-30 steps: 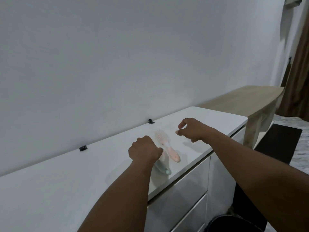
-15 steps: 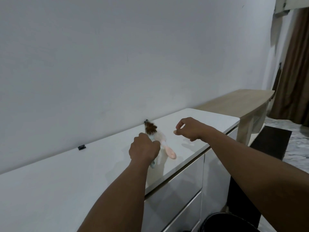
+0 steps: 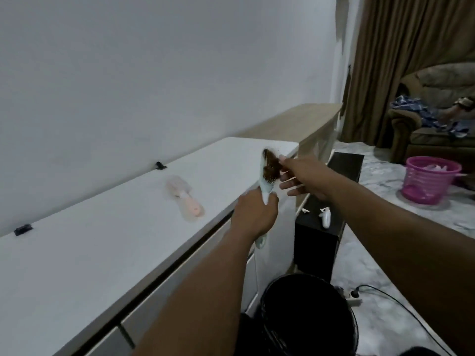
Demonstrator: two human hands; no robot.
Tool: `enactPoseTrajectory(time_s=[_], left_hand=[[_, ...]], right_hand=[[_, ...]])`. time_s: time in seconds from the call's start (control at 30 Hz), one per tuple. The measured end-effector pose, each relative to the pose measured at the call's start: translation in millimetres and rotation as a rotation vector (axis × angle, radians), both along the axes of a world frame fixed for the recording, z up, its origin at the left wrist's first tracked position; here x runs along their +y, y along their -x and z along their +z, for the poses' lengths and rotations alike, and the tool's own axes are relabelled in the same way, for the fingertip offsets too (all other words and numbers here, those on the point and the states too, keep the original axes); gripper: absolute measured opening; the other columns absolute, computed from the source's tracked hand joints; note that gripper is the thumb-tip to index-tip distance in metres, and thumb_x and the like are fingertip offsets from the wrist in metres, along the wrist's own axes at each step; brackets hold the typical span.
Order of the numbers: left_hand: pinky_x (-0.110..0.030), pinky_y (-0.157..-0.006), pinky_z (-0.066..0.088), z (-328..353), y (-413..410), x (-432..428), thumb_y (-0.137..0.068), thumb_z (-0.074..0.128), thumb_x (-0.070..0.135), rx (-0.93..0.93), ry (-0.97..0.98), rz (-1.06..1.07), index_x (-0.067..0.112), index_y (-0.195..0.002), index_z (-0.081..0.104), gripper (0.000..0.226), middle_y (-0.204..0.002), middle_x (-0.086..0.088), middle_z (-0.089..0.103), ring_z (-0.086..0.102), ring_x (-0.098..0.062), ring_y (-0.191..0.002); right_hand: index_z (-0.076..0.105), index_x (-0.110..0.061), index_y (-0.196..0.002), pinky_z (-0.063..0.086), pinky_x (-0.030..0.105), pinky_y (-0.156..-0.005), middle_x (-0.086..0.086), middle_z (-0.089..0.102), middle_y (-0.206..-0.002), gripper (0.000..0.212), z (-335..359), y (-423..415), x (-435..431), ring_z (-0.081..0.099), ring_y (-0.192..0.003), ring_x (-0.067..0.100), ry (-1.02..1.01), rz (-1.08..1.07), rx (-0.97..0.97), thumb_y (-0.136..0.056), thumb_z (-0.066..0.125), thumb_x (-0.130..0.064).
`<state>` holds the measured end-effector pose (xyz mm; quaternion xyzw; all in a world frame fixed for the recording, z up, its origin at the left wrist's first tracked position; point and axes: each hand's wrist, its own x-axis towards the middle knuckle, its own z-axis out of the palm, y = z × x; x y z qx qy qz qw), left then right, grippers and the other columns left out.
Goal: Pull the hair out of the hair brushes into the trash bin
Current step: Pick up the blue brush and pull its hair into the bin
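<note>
My left hand [image 3: 255, 215] grips the handle of a pale green hair brush [image 3: 264, 187], held upright past the cabinet's front edge. A clump of brown hair [image 3: 270, 166] sits in its bristles. My right hand [image 3: 303, 179] reaches to the brush head, thumb and forefinger pinching the hair. A pink hair brush [image 3: 183, 195] lies on the white cabinet top [image 3: 90, 240]. A black trash bin [image 3: 308, 317] stands on the floor below my arms.
A black low stand [image 3: 334, 191] with a small white object [image 3: 325, 217] sits beside the cabinet. A wooden desk [image 3: 295, 122] is beyond. A pink basket [image 3: 429, 179], a sofa [image 3: 437, 119], curtains and a floor cable [image 3: 390, 301] lie to the right.
My left hand lifted the green brush off the cabinet top and carried it right, past the edge. My right hand closed onto the hair. The view swung right and down.
</note>
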<state>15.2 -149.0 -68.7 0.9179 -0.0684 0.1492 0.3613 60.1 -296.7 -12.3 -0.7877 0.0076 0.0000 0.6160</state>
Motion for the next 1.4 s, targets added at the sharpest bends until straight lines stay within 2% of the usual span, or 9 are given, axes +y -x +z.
enactPoseTrajectory(time_s=[0.17,0.3,0.5,0.63,0.73,0.9,1.1,1.23,1.4], left_hand=[[-0.033,-0.064,0.040,-75,-11,-48,-0.099,0.038,0.052,0.200,-0.006,-0.126,0.024,-0.077,0.055,0.040,-0.083,-0.005,0.066,0.063,-0.029,-0.080],[-0.032,-0.070,0.042,-143,-19,-71,-0.100,0.040,0.052,0.337,-0.024,-0.186,0.020,-0.087,0.059,0.040,-0.093,-0.007,0.069,0.062,-0.026,-0.084],[-0.031,-0.061,0.038,-250,-22,-73,-0.100,0.041,0.048,0.526,-0.091,-0.303,0.023,-0.072,0.051,0.040,-0.076,-0.004,0.065,0.062,-0.023,-0.070],[-0.032,-0.070,0.044,-314,-26,-69,-0.100,0.038,0.049,0.660,-0.136,-0.299,0.015,-0.094,0.065,0.044,-0.098,-0.015,0.072,0.066,-0.036,-0.091],[-0.032,-0.066,0.040,-346,-29,-67,-0.101,0.038,0.047,0.734,-0.116,-0.303,0.021,-0.082,0.056,0.037,-0.086,-0.011,0.069,0.065,-0.033,-0.081],[-0.031,-0.058,0.040,-396,-34,-62,-0.102,0.039,0.048,0.827,-0.112,-0.253,0.024,-0.075,0.051,0.038,-0.073,-0.003,0.064,0.062,-0.023,-0.066],[-0.033,-0.059,0.044,-423,-38,-71,-0.101,0.037,0.052,0.862,-0.132,-0.262,0.023,-0.080,0.052,0.039,-0.074,-0.004,0.065,0.063,-0.024,-0.066],[-0.044,-0.073,0.056,-430,-36,-78,-0.096,0.033,0.055,0.827,-0.229,-0.299,0.017,-0.099,0.057,0.045,-0.089,-0.010,0.069,0.066,-0.034,-0.079],[-0.048,-0.077,0.056,-431,-32,-79,-0.099,0.034,0.052,0.792,-0.283,-0.317,0.013,-0.105,0.058,0.045,-0.094,-0.015,0.070,0.066,-0.038,-0.084]], right_hand=[[0.064,-0.006,-0.083,0.057,0.036,-0.061,0.010,0.060,-0.070,0.031,-78,3,-50,0.063,-0.053,0.017,-0.058,-0.103,0.107,-0.096,0.064,-0.035],[0.067,-0.001,-0.092,0.061,0.034,-0.058,0.014,0.063,-0.078,0.031,-149,4,-78,0.067,-0.059,0.022,-0.094,-0.164,0.206,-0.094,0.068,-0.032],[0.070,0.007,-0.102,0.058,0.031,-0.061,0.019,0.067,-0.082,0.041,-268,5,-90,0.062,-0.066,0.022,-0.170,-0.190,0.415,-0.088,0.076,-0.031],[0.065,-0.003,-0.078,0.054,0.024,-0.052,0.004,0.063,-0.056,0.023,-337,0,-92,0.060,-0.048,0.011,-0.183,-0.200,0.509,-0.089,0.075,-0.021],[0.058,-0.007,-0.070,0.056,0.026,-0.049,-0.004,0.062,-0.045,0.027,-379,-9,-91,0.060,-0.041,0.007,-0.198,-0.232,0.544,-0.090,0.074,-0.016],[0.048,-0.008,-0.068,0.062,0.036,-0.058,0.012,0.056,-0.060,0.033,-433,-16,-85,0.064,-0.049,0.016,-0.204,-0.264,0.600,-0.097,0.063,-0.013],[0.051,-0.009,-0.089,0.062,0.043,-0.068,0.019,0.058,-0.091,0.014,-460,-18,-88,0.066,-0.070,0.030,-0.375,-0.382,0.700,-0.101,0.053,-0.016],[0.054,-0.011,-0.104,0.063,0.038,-0.063,0.007,0.062,-0.097,0.051,-466,-21,-83,0.069,-0.085,0.018,-0.159,-0.317,0.608,-0.077,0.082,-0.045],[0.055,-0.022,-0.070,0.058,0.036,-0.069,0.005,0.069,-0.077,0.031,-478,-22,-79,0.072,-0.078,0.026,0.147,-0.404,0.486,-0.081,0.080,-0.037]])
